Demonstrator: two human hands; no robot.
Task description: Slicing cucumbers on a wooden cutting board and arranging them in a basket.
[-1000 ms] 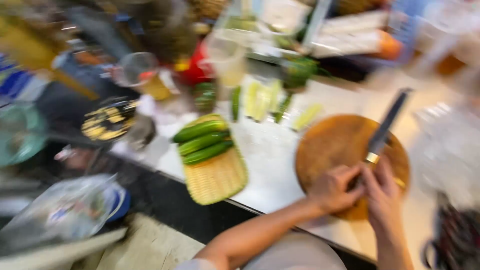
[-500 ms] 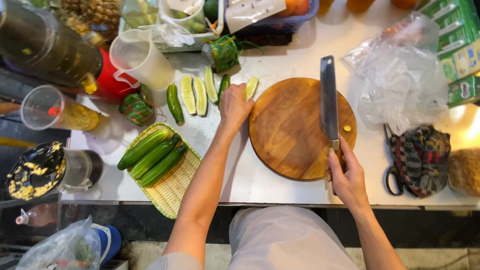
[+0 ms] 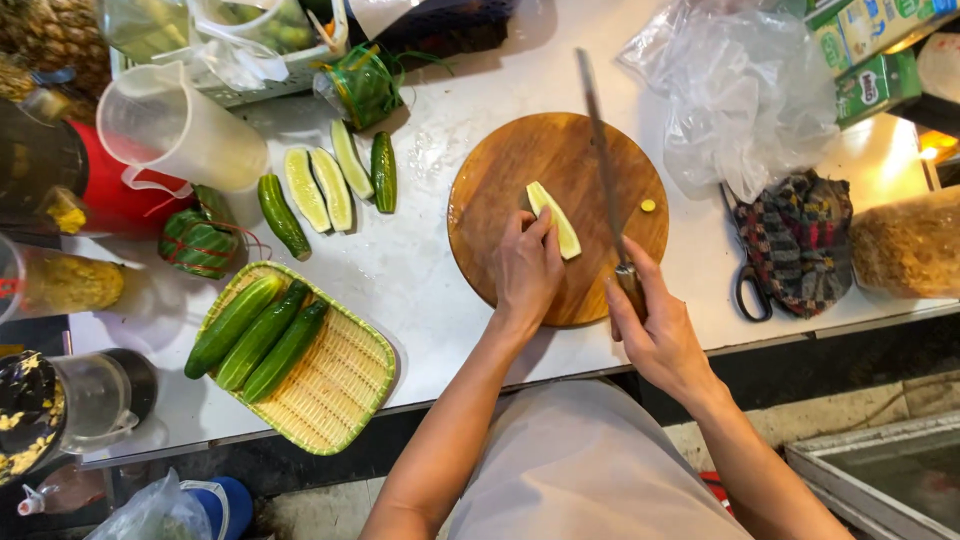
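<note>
My left hand (image 3: 527, 268) pins a pale halved cucumber piece (image 3: 553, 218) on the round wooden board (image 3: 500, 170); my right hand (image 3: 655, 325) grips the long knife (image 3: 603, 165). Uncut halves (image 3: 318, 188) wait at nine o'clock.

— What's sitting on the cutting board (image 3: 500, 180)?
— A cucumber slice (image 3: 555, 218), lying under the left hand (image 3: 527, 268); the knife (image 3: 605, 175) is hovering to its right.
— And the basket (image 3: 335, 385)?
— Lying left, carrying whole cucumbers (image 3: 258, 335).
</note>
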